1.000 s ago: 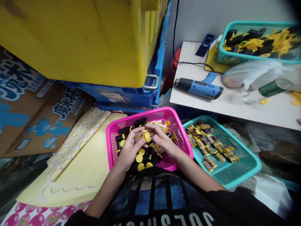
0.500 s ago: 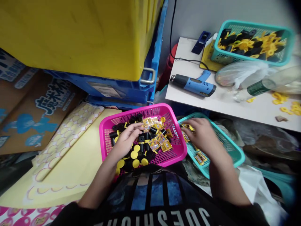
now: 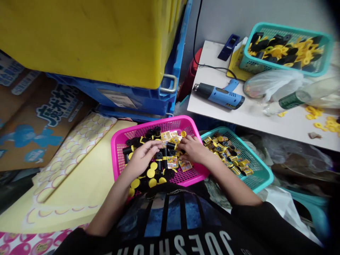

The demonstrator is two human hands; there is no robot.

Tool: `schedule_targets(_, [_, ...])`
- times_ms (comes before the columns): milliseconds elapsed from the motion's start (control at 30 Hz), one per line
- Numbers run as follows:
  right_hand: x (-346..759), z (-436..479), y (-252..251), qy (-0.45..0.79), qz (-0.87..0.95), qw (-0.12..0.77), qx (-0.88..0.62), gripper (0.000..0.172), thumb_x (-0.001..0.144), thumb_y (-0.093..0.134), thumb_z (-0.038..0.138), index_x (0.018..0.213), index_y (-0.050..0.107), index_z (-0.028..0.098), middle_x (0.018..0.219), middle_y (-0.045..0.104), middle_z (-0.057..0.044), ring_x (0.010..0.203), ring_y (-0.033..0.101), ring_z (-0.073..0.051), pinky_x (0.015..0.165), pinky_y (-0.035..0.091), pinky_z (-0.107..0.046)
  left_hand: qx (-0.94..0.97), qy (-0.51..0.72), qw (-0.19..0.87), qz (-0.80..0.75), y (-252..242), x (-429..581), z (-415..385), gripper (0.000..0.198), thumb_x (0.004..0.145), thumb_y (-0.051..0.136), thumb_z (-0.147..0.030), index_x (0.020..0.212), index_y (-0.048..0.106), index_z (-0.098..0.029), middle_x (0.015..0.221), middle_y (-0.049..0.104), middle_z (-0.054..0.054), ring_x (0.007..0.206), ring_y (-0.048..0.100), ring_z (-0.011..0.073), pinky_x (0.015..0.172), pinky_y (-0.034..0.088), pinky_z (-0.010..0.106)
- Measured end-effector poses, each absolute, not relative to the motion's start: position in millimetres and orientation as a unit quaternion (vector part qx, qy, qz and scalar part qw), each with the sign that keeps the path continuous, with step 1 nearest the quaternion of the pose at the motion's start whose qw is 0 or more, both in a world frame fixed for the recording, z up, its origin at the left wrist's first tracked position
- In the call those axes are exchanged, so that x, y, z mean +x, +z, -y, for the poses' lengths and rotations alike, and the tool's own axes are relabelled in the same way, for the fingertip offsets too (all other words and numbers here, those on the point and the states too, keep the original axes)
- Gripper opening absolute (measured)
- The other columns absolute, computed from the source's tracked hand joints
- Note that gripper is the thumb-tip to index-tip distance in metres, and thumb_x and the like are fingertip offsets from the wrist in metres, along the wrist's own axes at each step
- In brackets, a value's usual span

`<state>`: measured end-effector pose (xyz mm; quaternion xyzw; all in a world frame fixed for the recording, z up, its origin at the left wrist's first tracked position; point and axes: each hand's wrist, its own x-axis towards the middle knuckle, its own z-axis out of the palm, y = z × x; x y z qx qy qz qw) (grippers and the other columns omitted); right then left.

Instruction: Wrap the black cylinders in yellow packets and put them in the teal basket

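My left hand (image 3: 143, 157) reaches into the left side of the pink basket (image 3: 114, 150), its fingers loosely stretched over black cylinders with yellow caps (image 3: 151, 173). Nothing shows in its grasp. On the right side of the same basket, my right hand (image 3: 193, 149) is bent down, fingers curled among clear-and-yellow printed film sleeves (image 3: 172, 162). Its fingertips are partly hidden, so what they hold cannot be made out. A black cylinder (image 3: 171, 146) lies between the two hands. Beside my right forearm, the green basket (image 3: 262, 177) holds many small cylinders wrapped in yellow print (image 3: 225, 150).
A white table (image 3: 207, 53) carries a blue heat gun (image 3: 219, 95), a tape dispenser (image 3: 228, 46), plastic bags, a bottle (image 3: 292, 101) and a teal basket (image 3: 328, 53) of black and yellow parts. Stacked yellow (image 3: 106, 42) and blue crates (image 3: 148, 104) stand ahead; cardboard boxes (image 3: 58, 124) are left.
My right hand has moved left from the green basket into the pink basket, uncovering the wrapped cylinders in the green one. My left hand has stayed nearly in place.
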<state>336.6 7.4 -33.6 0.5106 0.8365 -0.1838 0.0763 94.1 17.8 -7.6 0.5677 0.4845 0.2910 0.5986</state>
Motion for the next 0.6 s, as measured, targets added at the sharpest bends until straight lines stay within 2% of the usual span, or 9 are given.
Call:
schedule_targets(100, [334,2,-34,-0.158,-0.841,0.077,0.512,0.04,0.078,0.072,0.04,0.109,0.066,0.015,0.111,0.063,-0.014,0.103,0.05,-0.031,0.082,0.033,-0.039,0.58,0.287,0.592,-0.48,-8,97,-19,0.032,0.087,0.058,-0.041,0.11,0.068,-0.022,0.11,0.072,0.007,0.101,0.067,0.0217,0.096,0.049,0.036])
schedule_targets(167, [334,7,-37,-0.143,-0.844,0.09,0.509,0.034,0.083,0.066,0.032,0.111,0.065,0.013,0.116,0.062,-0.016,0.103,0.051,-0.032,0.08,0.033,-0.04,0.582,0.286,0.592,-0.478,-9,98,-19,0.032,0.087,0.058,-0.041,0.11,0.068,-0.022,0.11,0.072,0.007,0.102,0.067,0.022,0.096,0.049,0.037])
schedule_targets(233, [335,8,-39,-0.151,-0.845,0.103,0.503,0.021,0.089,0.057,0.024,0.103,0.069,0.013,0.112,0.065,-0.016,0.103,0.052,-0.031,0.078,0.033,-0.039,0.582,0.285,0.594,-0.477,-10,98,-20,0.031,0.087,0.058,-0.04,0.11,0.068,-0.022,0.11,0.072,0.007,0.103,0.067,0.022,0.096,0.049,0.037])
schedule_targets(333, [342,2,-33,-0.212,-0.838,0.09,0.494,0.019,0.09,0.056,0.021,0.083,0.072,0.015,0.092,0.07,-0.014,0.095,0.055,-0.027,0.078,0.035,-0.037,0.58,0.281,0.597,-0.478,-9,99,-19,0.03,0.087,0.059,-0.039,0.11,0.068,-0.022,0.108,0.072,0.007,0.104,0.066,0.0223,0.096,0.049,0.037])
schedule_targets(433, [348,-7,-13,-0.292,-0.815,-0.004,0.5,0.01,0.086,0.062,0.022,0.082,0.069,0.016,0.082,0.069,-0.008,0.082,0.058,-0.021,0.074,0.038,-0.032,0.578,0.267,0.597,-0.488,-7,108,-17,0.03,0.082,0.064,-0.035,0.109,0.068,-0.022,0.11,0.072,0.008,0.104,0.066,0.0229,0.092,0.051,0.038])
schedule_targets(500, [347,-12,2,-0.345,-0.794,-0.08,0.494,0.006,0.085,0.062,0.022,0.082,0.066,0.018,0.078,0.067,-0.004,0.073,0.057,-0.017,0.069,0.04,-0.029,0.579,0.264,0.602,-0.482,-5,118,-17,0.034,0.075,0.072,-0.03,0.108,0.068,-0.022,0.109,0.071,0.008,0.101,0.066,0.0221,0.088,0.053,0.036])
schedule_targets(567, [342,-16,15,-0.4,-0.772,-0.157,0.468,0.002,0.083,0.062,0.02,0.084,0.063,0.019,0.078,0.065,-0.002,0.072,0.058,-0.015,0.069,0.042,-0.028,0.567,0.293,0.61,-0.47,-4,130,-17,0.037,0.069,0.076,-0.026,0.105,0.069,-0.021,0.097,0.071,0.005,0.09,0.067,0.0188,0.08,0.054,0.032])
schedule_targets(600, [339,-19,18,-0.427,-0.757,-0.204,0.451,0.006,0.082,0.062,0.02,0.088,0.063,0.019,0.083,0.065,-0.002,0.075,0.059,-0.015,0.07,0.043,-0.028,0.555,0.32,0.61,-0.467,-3,134,-18,0.036,0.068,0.076,-0.025,0.103,0.068,-0.02,0.088,0.07,0.003,0.082,0.067,0.0164,0.075,0.054,0.029])
